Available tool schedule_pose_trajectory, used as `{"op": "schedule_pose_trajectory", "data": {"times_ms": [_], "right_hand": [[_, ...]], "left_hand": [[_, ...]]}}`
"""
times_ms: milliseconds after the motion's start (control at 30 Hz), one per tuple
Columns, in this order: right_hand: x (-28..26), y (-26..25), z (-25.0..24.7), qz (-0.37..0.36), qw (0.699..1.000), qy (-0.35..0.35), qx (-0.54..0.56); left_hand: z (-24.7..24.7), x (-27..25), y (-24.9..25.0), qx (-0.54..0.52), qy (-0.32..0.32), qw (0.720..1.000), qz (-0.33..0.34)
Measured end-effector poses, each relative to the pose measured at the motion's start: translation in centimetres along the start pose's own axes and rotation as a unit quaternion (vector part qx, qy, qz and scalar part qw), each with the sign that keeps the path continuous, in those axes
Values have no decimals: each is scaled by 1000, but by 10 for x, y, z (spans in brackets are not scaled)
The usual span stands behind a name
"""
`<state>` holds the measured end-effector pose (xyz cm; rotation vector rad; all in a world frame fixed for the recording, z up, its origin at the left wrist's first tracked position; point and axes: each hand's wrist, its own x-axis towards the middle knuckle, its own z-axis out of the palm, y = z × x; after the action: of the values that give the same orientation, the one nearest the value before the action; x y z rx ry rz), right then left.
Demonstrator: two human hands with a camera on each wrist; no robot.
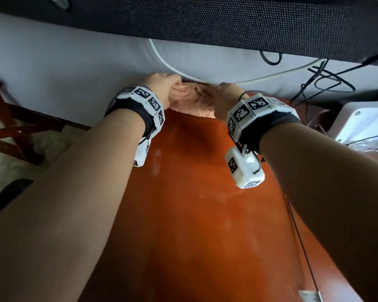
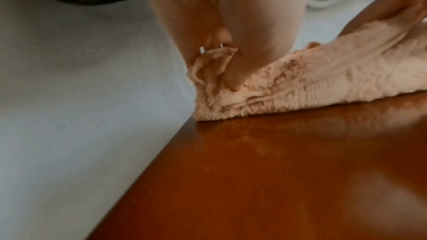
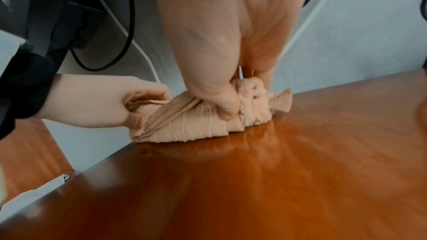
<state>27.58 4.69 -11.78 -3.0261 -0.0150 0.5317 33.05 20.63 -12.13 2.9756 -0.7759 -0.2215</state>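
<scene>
A bunched peach towel (image 1: 191,100) lies at the far edge of the glossy brown table (image 1: 194,214), against the pale wall. My left hand (image 1: 162,86) grips its left end, thumb pressed into the cloth (image 2: 233,79). My right hand (image 1: 226,94) grips the right end, fingers curled round a gathered fold (image 3: 227,105). In the right wrist view the towel (image 3: 196,125) is stretched between both hands, and the left hand (image 3: 110,103) pinches its corner. In the left wrist view the towel (image 2: 323,88) runs to the right hand (image 2: 392,6) at the upper right.
A white cable (image 1: 205,77) and tangled black cables (image 1: 323,79) hang on the wall behind the towel. A dark fabric panel (image 1: 227,22) overhangs above. A white box (image 1: 367,123) sits at the table's right edge. A wooden chair frame (image 1: 13,127) stands at the left.
</scene>
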Motion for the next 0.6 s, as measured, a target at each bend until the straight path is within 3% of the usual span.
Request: {"op": "schedule_pose_trajectory", "data": {"times_ms": [233, 600], "right_hand": [[-30, 1, 8, -3, 999, -44, -9], [-97, -9, 29, -3, 999, -45, -3]], "left_hand": [[-1, -20, 5, -24, -35, 999, -16], [10, -77, 20, -31, -78, 996, 7]]}}
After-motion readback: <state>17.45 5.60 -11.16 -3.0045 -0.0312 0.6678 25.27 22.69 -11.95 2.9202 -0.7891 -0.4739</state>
